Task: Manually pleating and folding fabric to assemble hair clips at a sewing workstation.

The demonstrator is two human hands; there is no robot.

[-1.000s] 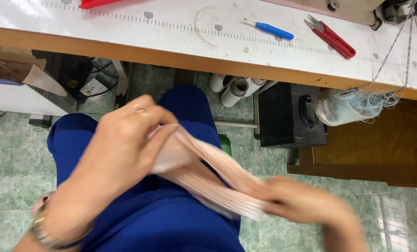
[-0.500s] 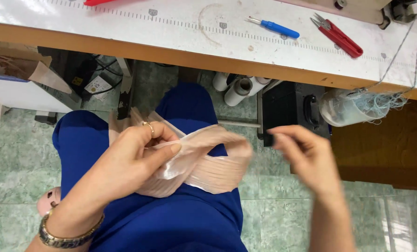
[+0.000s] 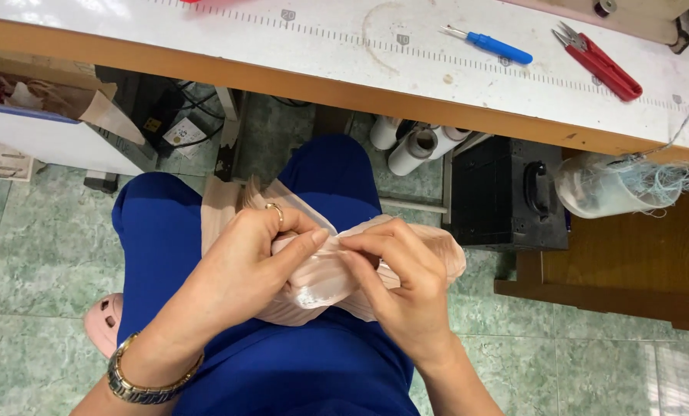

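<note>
Pale pink pleated fabric [image 3: 314, 281], bunched over lap.

A white bench [image 3: 298, 46] with a ruler strip carries a blue-handled seam ripper [image 3: 489, 45] and red thread snips [image 3: 597, 60] near its right end. Beneath its front edge stand thread cones [image 3: 411, 146], a black box [image 3: 506, 202] and a thread-filled bag [image 3: 606, 185].
</note>
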